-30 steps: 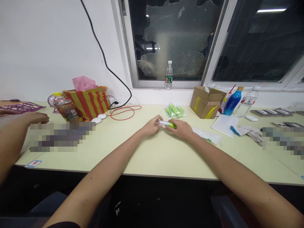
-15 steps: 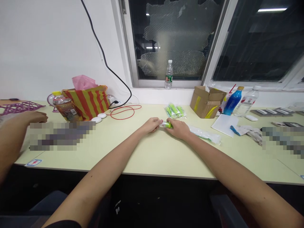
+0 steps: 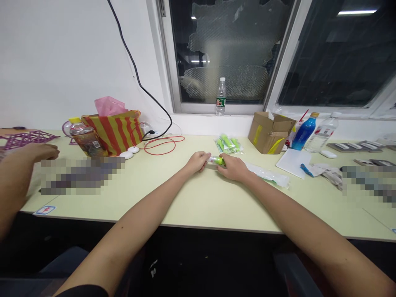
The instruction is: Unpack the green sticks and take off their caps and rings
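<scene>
Both my arms reach out over a pale green table (image 3: 198, 202). My left hand (image 3: 196, 161) and my right hand (image 3: 234, 167) are closed on the two ends of a small green and clear tube (image 3: 216, 160), held just above the tabletop. Behind it lies a packet of similar green tubes (image 3: 228, 144). A long clear plastic sleeve (image 3: 267, 175) lies on the table just right of my right hand.
Another person's arm (image 3: 18, 165) rests at the far left. A striped bag (image 3: 113, 131), a drink bottle (image 3: 82, 138), a red cable (image 3: 161, 145), a cardboard box (image 3: 269, 132), a blue bottle (image 3: 305, 130) and papers (image 3: 292, 162) stand behind. A water bottle (image 3: 220, 97) sits on the sill.
My two hands have drawn closer together on the tube, so less of it shows between them. The other person's hand at the left has shifted slightly left.
</scene>
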Available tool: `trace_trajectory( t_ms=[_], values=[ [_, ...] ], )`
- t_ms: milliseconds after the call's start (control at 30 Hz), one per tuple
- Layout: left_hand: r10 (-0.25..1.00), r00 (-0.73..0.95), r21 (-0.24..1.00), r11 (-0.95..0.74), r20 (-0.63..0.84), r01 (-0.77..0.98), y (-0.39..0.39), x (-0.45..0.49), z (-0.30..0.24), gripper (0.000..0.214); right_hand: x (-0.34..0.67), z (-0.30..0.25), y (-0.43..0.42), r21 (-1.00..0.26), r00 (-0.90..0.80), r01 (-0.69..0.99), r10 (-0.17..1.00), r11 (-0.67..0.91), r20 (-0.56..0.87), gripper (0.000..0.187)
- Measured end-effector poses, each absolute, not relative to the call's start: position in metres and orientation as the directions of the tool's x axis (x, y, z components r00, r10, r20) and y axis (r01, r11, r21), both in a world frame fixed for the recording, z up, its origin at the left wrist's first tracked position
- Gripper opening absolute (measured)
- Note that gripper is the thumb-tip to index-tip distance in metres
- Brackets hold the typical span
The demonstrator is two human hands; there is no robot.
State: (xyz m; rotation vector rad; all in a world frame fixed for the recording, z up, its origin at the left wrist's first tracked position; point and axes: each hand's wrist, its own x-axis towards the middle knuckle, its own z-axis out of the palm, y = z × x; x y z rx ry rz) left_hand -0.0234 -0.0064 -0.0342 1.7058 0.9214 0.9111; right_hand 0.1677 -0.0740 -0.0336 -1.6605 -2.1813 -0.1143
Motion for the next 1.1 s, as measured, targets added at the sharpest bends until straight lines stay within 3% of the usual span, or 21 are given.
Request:
trace_trajectory(
  t_ms=[133, 300, 433, 833, 967, 1100],
  values=[
    [0.905, 0.403, 0.959, -0.222, 0.136, 0.176, -0.001, -0.027, -0.034, 0.047, 0.168, -0.032, -0.075, -0.152, -0.273, 0.916, 0.853, 0.372, 0.444, 0.031],
    [0.878, 0.454, 0.969, -0.223, 0.153, 0.105, 0.003, -0.03, -0.036, 0.042, 0.171, -0.033, -0.072, -0.092, -0.277, 0.926, 0.825, 0.366, 0.493, 0.032],
    [0.822, 0.521, 0.952, -0.301, 0.229, 0.058, 0.003, -0.032, -0.037, 0.026, 0.174, -0.034, -0.069, -0.121, -0.251, 0.931, 0.844, 0.344, 0.473, 0.033],
    [0.756, 0.543, 0.918, -0.388, 0.365, -0.077, 0.011, -0.035, -0.04, 0.038, 0.173, -0.028, -0.076, -0.123, -0.248, 0.942, 0.893, 0.313, 0.375, 0.024],
    [0.807, 0.517, 0.955, -0.287, 0.285, -0.079, 0.008, -0.033, -0.035, 0.043, 0.17, -0.026, -0.077, -0.082, -0.258, 0.947, 0.891, 0.309, 0.374, 0.023],
    [0.883, 0.464, 0.982, -0.138, 0.063, 0.129, 0.003, -0.031, -0.032, 0.046, 0.164, -0.026, -0.076, -0.028, -0.302, 0.94, 0.864, 0.341, 0.403, 0.024]
  ],
)
